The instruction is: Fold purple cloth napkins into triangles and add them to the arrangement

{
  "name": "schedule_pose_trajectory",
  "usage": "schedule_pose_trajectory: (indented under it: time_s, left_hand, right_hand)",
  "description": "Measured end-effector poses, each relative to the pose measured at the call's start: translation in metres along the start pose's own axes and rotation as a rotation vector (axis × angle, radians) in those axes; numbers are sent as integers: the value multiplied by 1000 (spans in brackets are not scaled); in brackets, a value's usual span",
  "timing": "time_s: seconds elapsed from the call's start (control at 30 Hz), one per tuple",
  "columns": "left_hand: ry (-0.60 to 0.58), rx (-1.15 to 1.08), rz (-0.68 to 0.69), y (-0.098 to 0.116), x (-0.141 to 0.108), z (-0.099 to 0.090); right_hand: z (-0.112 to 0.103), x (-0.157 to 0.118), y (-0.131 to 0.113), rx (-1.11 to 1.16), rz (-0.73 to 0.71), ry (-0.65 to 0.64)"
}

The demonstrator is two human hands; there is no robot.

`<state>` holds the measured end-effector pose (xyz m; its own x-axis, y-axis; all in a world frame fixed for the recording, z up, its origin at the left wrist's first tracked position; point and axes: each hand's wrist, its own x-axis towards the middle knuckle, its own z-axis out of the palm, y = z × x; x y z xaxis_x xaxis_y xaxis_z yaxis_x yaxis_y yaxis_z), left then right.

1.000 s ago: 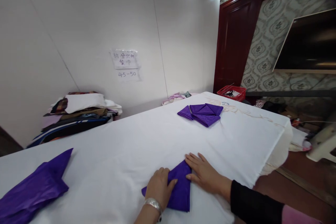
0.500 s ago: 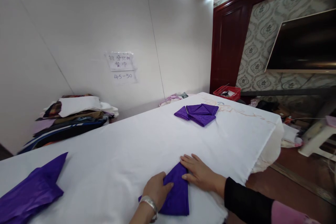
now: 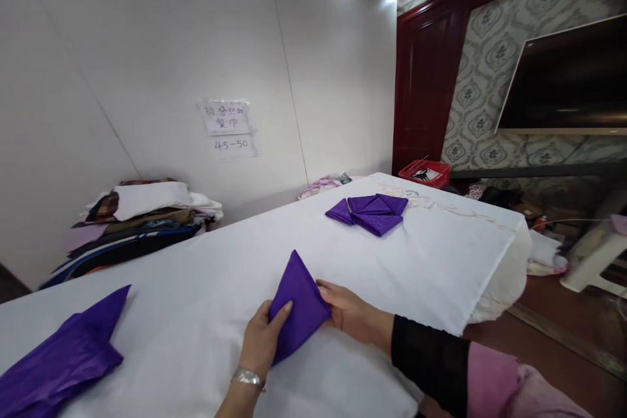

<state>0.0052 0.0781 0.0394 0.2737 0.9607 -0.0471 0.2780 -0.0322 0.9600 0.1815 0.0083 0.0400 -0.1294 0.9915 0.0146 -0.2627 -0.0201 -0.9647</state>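
A folded purple cloth (image 3: 300,307), triangular with its point upward, is held up off the white-covered table (image 3: 206,313) between both hands. My left hand (image 3: 262,339) grips its left side, thumb on the front face and fingers behind. At its right corner my right hand (image 3: 345,307) is closed on the edge, most of its fingers hidden behind the cloth. Farther back lie several folded purple cloths (image 3: 375,214), grouped together. Another purple cloth (image 3: 63,356), loose and creased, lies at the near left.
A pile of folded clothes (image 3: 142,222) stands at the back left beside the wall. Past the far end of the table sits a red basket (image 3: 425,174) with scissors. A white stool (image 3: 595,258) stands at the right. Paper signs (image 3: 229,124) hang on the wall.
The folded cloth has come up off the table and tilted, its point now up and to the left. My right hand has moved from lying on it to gripping its right corner.
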Motion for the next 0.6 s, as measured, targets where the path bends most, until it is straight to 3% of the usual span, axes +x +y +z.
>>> schedule_pose_trajectory:
  time_s: [0.07,0.13,0.23,0.3,0.43,0.6]
  left_hand:
    - [52,-69,-34,-1,-1,0]
    - [110,-144,-59,-3,0,0]
    - [197,-279,-86,-7,4,-1]
    - [228,-352,-91,-9,6,-2]
    - [134,-372,-102,-14,5,6]
    - [-10,-283,-133,-19,-5,24]
  right_hand:
    - [8,6,0,244,13,-32]
    - [12,12,5,435,16,46]
    - [13,15,16,554,-1,140]
    - [14,14,22,577,27,60]
    - [19,10,26,587,75,-107]
    - [11,13,29,628,47,74]
